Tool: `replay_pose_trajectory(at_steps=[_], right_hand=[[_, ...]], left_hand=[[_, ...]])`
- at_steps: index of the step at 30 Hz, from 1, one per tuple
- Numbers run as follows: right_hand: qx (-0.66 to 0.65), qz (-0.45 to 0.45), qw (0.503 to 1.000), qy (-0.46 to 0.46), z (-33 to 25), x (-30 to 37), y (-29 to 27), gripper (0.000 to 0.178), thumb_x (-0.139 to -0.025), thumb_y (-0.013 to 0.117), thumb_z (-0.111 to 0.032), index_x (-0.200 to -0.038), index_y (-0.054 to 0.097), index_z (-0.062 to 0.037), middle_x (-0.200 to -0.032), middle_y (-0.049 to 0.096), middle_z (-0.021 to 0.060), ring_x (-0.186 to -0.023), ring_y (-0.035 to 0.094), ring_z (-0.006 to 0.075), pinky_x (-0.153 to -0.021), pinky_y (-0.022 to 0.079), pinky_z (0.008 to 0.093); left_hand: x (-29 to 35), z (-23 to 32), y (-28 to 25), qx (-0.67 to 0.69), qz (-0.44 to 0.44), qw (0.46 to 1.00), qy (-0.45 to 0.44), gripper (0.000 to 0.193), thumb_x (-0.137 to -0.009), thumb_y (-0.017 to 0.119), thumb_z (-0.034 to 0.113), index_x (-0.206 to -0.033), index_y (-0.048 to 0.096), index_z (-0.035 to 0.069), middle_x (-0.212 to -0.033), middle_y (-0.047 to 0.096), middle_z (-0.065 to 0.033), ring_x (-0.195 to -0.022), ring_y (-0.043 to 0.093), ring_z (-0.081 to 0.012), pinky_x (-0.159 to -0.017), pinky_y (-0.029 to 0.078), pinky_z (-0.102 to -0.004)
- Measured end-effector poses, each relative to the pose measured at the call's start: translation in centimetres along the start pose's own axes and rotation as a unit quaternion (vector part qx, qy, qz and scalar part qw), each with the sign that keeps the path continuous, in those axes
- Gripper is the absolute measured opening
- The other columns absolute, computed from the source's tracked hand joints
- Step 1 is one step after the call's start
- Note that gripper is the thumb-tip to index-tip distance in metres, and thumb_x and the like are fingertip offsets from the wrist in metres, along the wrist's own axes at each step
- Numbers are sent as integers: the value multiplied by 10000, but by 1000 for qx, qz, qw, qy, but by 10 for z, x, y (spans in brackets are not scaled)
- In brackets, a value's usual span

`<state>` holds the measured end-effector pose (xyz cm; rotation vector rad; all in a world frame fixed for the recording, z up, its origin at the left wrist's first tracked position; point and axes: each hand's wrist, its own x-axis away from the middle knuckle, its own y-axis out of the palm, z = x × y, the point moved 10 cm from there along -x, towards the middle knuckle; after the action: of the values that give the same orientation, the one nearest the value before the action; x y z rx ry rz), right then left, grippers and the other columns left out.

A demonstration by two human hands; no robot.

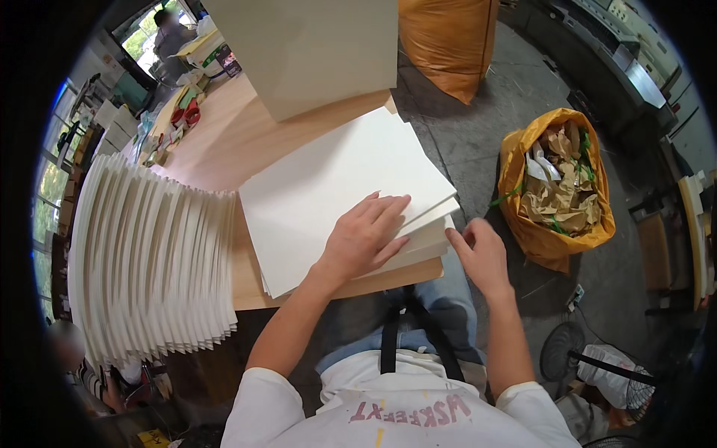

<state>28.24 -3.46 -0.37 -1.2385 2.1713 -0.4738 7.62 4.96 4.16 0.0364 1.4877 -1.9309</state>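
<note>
A stack of large white sheets of paper or board [321,179] lies askew on the wooden table, its top layers slightly fanned at the right corner. My left hand [364,233] rests flat on the top sheet near that corner, its fingers stretched out and apart. At the right edge of the stack is my right hand [482,257], its fingers curled in and the thumb tip beside the lower sheets' corner. What its fingers close on, if anything, is hidden. Left of the stack, a long row of overlapping white sheets [149,254] spreads along the table's side.
A large pale board [314,52] stands at the wooden table's [216,134] far side. On the floor to the right are an orange sack of crumpled brown paper [560,179], a fuller orange sack [448,45] and a black fan [564,355]. A person [172,45] is far left.
</note>
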Motion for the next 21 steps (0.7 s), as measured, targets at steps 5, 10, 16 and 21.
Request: replay_pose_trajectory(at_steps=[5, 10, 16, 21], right_hand=[[-115, -97, 986, 77, -34, -24, 10, 454, -1023, 763, -270, -760, 535, 22, -620, 519, 97, -590, 476, 188, -586, 439, 373], [-395, -56, 901, 168, -19, -22, 46, 461, -1053, 762, -273, -752, 497, -47, -643, 518, -3, -599, 493, 103, -552, 416, 311], [-337, -63, 924, 167, -24, -31, 47, 405, -1080, 703, -249, -750, 513, -112, -668, 550, -18, -592, 576, 79, -537, 441, 267], [-472, -111, 846, 219, -30, -34, 52, 359, -1081, 680, -258, -771, 558, -122, -674, 580, -10, -608, 634, 113, -551, 446, 265]], left_hand=[[2, -8, -12, 94, 38, 995, -18, 586, -993, 738, 119, -1551, 628, 263, -1576, 586, -174, -1238, 682, -355, -1072, 572, -444], [-3, -15, -8, 155, 64, 986, -14, 437, -975, 734, 50, -1332, 787, 296, -1585, 588, -169, -1257, 687, -361, -1060, 584, -431], [-2, -22, -7, 177, 67, 982, -27, 356, -933, 801, 105, -1247, 817, 270, -1543, 610, -171, -1263, 705, -357, -1080, 605, -425], [-5, -17, -15, 182, 60, 981, -21, 440, -824, 951, 312, -1241, 823, 254, -1564, 582, -171, -1278, 704, -369, -1098, 605, -449]])
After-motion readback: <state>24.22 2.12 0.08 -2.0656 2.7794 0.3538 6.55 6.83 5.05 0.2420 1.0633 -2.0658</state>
